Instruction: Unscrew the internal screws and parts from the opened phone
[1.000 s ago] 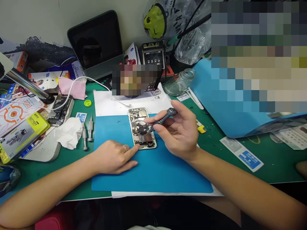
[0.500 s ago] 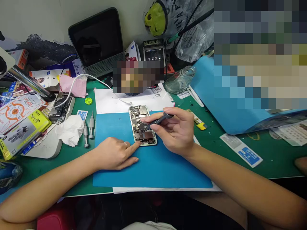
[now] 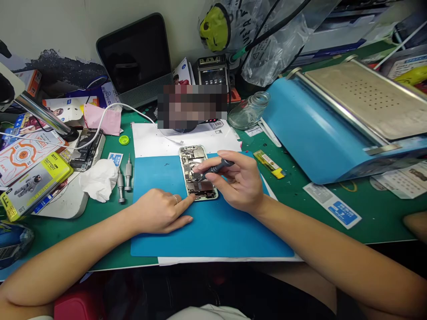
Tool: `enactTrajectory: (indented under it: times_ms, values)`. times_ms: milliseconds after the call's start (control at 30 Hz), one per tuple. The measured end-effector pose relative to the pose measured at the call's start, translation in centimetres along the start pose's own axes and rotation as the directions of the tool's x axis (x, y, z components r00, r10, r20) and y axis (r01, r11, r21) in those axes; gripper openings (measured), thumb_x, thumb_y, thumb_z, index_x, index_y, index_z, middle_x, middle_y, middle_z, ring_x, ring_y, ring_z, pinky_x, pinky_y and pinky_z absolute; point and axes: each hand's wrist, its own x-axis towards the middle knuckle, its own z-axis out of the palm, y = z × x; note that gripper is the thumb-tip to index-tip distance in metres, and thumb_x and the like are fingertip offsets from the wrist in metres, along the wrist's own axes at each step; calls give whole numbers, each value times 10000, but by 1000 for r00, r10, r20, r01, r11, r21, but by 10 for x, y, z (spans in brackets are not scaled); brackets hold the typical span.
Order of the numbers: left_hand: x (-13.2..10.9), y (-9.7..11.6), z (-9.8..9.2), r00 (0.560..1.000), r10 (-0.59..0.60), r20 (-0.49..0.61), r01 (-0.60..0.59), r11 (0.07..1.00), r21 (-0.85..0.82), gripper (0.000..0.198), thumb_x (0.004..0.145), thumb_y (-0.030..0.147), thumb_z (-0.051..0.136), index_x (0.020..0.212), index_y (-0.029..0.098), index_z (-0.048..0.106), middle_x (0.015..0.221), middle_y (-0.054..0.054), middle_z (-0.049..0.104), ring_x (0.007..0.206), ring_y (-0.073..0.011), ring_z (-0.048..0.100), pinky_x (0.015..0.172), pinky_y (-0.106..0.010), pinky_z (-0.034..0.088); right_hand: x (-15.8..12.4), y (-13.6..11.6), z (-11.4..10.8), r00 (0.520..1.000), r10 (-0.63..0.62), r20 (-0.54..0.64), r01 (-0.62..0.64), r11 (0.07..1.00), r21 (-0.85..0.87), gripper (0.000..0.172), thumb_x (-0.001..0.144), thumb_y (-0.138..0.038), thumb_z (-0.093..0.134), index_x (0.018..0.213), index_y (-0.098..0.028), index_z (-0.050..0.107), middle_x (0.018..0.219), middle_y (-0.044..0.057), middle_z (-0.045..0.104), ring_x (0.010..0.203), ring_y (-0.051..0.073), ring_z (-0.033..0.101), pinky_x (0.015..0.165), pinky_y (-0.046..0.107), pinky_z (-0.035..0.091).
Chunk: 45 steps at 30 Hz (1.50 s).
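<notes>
An opened smartphone, its inner boards and flex parts bare, lies on the blue mat. My left hand rests to its lower left, the index finger stretched out and touching the phone's bottom corner, the thumb apart on the mat. From the right, my right hand pinches a dark screwdriver between thumb and fingers. The tool slants down left over the middle of the phone; whether its tip touches a part is hard to make out. Two small screwdrivers lie left of the mat.
A large blue machine with a perforated metal plate stands at the right. A glass jar lies behind the mat. At the left are crumpled tissue, another opened phone, a yellow battery box and a white cable.
My right hand has shifted slightly left with the screwdriver, over the phone. My left hand stays on the phone's corner. The blue machine at right, masked before, now shows.
</notes>
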Motion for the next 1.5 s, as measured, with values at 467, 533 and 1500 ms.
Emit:
enactTrajectory:
  times_ms: [467,533,1500]
  values:
    - [0,1,0,1000,-9,-8,9,1000,19,483,1065,444,364,1342,69,489,769,-18,702,580,-166,664,463,-335,392,2,-2,0,1000,6,-13,-6,1000,17,593,913,-13,579,1405,-306,424,1034,33,721,977,154,739,727,273,656]
    - [0,2,0,1000,-16,-1,16,1000,22,487,1062,448,373,1342,67,489,767,-21,704,583,-165,666,464,-335,391,1,-2,1,1000,5,-7,-4,1000,19,589,911,-15,582,1402,-300,423,1035,38,725,983,161,742,694,259,648]
    - [1,1,-1,999,-14,32,15,999,-28,495,1072,430,327,1336,53,509,775,-49,704,607,-168,672,494,-288,437,-6,-1,4,996,35,79,-39,998,42,580,909,-49,607,1405,-295,435,1058,42,740,981,163,749,753,270,668]
